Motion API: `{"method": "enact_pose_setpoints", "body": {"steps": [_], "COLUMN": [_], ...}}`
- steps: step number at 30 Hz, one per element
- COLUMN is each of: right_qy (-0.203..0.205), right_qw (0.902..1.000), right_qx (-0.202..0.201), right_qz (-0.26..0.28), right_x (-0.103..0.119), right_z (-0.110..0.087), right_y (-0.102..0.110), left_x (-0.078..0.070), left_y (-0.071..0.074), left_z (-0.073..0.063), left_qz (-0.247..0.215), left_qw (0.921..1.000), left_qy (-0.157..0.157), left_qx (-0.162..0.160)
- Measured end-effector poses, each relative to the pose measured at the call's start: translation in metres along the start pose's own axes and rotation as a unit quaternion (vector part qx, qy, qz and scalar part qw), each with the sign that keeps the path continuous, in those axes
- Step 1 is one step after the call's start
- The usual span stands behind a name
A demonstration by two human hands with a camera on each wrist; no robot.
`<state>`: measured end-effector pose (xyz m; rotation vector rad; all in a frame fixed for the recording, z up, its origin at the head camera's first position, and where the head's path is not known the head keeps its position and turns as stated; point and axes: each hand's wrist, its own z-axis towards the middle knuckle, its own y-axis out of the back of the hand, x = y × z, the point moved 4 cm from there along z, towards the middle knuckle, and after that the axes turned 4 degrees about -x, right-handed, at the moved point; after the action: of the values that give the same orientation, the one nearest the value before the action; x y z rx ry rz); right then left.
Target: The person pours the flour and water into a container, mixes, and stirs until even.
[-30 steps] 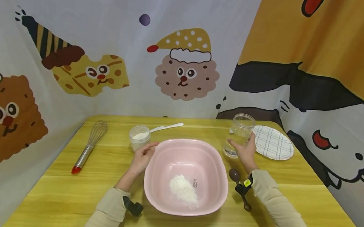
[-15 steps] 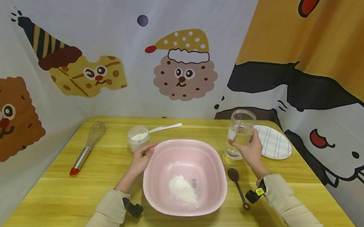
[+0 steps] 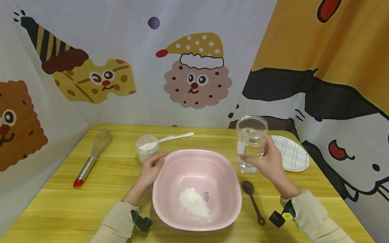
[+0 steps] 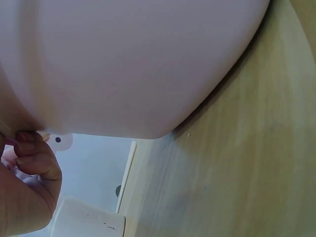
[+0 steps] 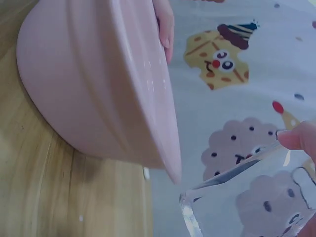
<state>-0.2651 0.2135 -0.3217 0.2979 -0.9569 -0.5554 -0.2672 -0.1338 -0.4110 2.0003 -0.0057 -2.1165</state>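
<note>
A pink basin (image 3: 224, 174) stands in the middle of the table, with a heap of white powder (image 3: 195, 203) on its floor. My left hand (image 3: 151, 170) pinches the basin's rim at its upper left; the left wrist view shows the curled fingers (image 4: 37, 158) right at that rim. To the right of the basin, my right hand (image 3: 269, 163) grips a clear jar (image 3: 251, 143) of water, thumb on the near side. In the right wrist view the jar (image 5: 247, 197) hangs above the table level, beside the basin's outer wall (image 5: 94, 79).
An open jar of white powder (image 3: 147, 148) sits behind my left hand, a white plastic knife (image 3: 177, 136) near it. A whisk (image 3: 93, 158) lies at left. A brown spoon (image 3: 253, 201) lies between basin and right arm. A checked plate (image 3: 291, 154) is at back right.
My right hand has lifted the jar of water and brought it a little left and nearer, toward the basin. The left hand has stayed at the rim.
</note>
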Motion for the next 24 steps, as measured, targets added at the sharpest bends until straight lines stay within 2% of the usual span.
{"method": "enact_pose_setpoints", "body": {"steps": [5,17,24], "right_qy": [0.031,0.094,0.111], "right_qw": [0.9994,0.9937,0.9910], "right_qx": [0.004,0.016,0.035], "right_qz": [-0.016,-0.060,-0.066], "right_x": [0.012,0.030,0.038], "right_z": [-0.002,-0.008,-0.015], "right_y": [-0.004,-0.013,-0.015], "left_x": [0.008,0.013,0.019], "left_y": [-0.002,-0.002,-0.002], "left_z": [0.004,0.009,0.010], "left_qz": [0.003,0.002,-0.007], "left_qw": [0.9999,0.9995,0.9995], "left_qy": [-0.010,-0.020,-0.012], "left_qx": [-0.008,-0.024,-0.028]}}
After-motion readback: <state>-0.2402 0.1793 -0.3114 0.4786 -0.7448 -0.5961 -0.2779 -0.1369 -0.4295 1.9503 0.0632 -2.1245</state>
